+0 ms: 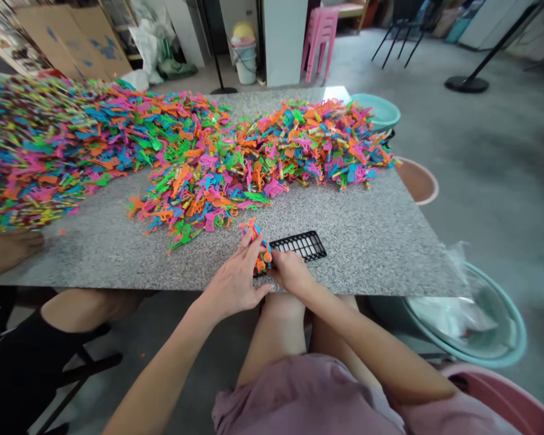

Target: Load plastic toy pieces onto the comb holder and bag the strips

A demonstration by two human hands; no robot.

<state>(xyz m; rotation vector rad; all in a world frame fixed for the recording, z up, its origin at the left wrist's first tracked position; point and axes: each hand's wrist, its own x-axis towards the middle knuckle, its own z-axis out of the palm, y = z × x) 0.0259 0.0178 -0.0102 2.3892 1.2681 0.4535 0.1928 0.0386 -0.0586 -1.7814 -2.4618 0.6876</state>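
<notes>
Head view: I'm at the near edge of the speckled stone table (367,241), both hands at a black lattice tray (304,245) lying flat in front of me. Fill looks partial: bright plastic pieces (263,258), orange, pink and blue, are bunched at its left part; right part is bare grid. Can't confirm it's one continuous tray, since my hands cover the middle.

Left hand (234,281): fingers extended over the bunched pieces, touching them, thumb splayed off to the near side. Reads as unclenched, a light steadying touch rather than a grip.

Right hand (292,272): fingers curled in, tips just right of the bunch, at the tray's near side. Tips hidden, so can't tell if they're pinching a piece.

Progress, my read: early to middle on this tray, judging by the bare grid. Overall, lots left. Loose pile (272,157) of toy-pistol-shaped pieces sits just beyond the tray, running to the table's right side, unsorted by colour. Bigger heap (72,136) spreads over the far left; blurred there, can't make out single parts. No count possible for either.

Nearby: co-worker's hand (16,251) rests at the left table edge, well apart from mine. Green basket (517,329) with clear plastic bags (457,317) in it, off my right side. Can't see any finished pieces in there.
</notes>
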